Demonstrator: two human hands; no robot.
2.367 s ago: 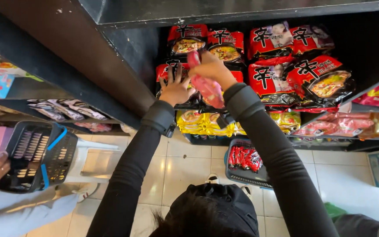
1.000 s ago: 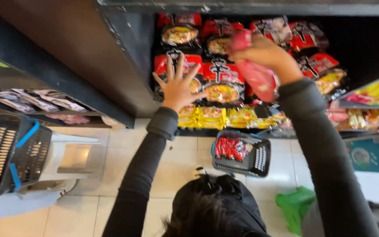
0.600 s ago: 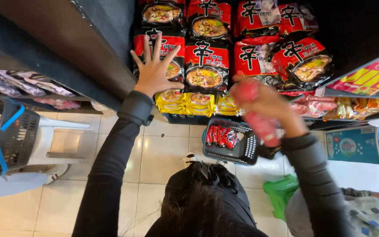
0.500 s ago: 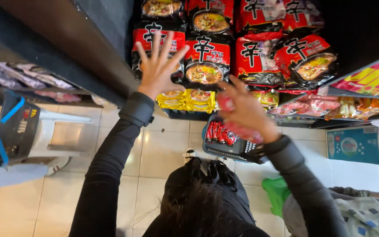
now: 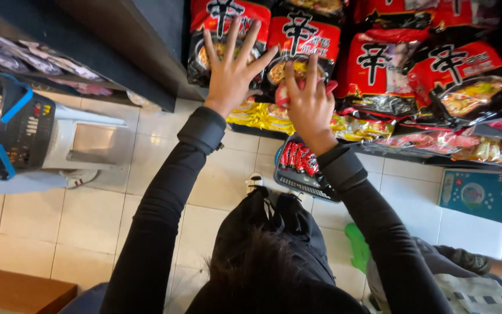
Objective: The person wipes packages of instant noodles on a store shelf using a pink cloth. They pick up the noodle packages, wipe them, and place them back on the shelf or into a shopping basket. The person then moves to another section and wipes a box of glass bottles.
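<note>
Up against the shelf face, both hands at work. Left hand [image 5: 232,70] spread flat, fingers fanned wide, nothing gripped, palm pressed on the front of a red-and-black noodle packet with a bowl picture [image 5: 228,35]; judged to be bracing the row so nothing tips out. Right hand [image 5: 309,104] just beside it, fingers curled shut round a small red-and-white plastic packet [image 5: 283,96], most of it hidden behind the knuckles. Long axis of that packet hard to call from so little showing; apparently running up and down along the fingers, upper end aimed at the shelf, between the neighbouring red-and-black noodle packet [image 5: 303,40] and the row of yellow crinkly packets [image 5: 262,116] just below the grip. Held end-on that way, by the look of it, to slide into the narrow gap rather than lie flat across the faces.

Straight under the right wrist, on the white tiled floor [image 5: 88,215], a dark wire shopping basket [image 5: 312,189] with more red packets [image 5: 297,158] lying in it, kept close below for short reaches. Off to the left of the left grip, well apart, a grey plastic step stool [image 5: 97,142] and a black crate with blue handles [image 5: 7,134]. Right of the right grip, more red noodle packets [image 5: 437,70] filling the shelf.
</note>
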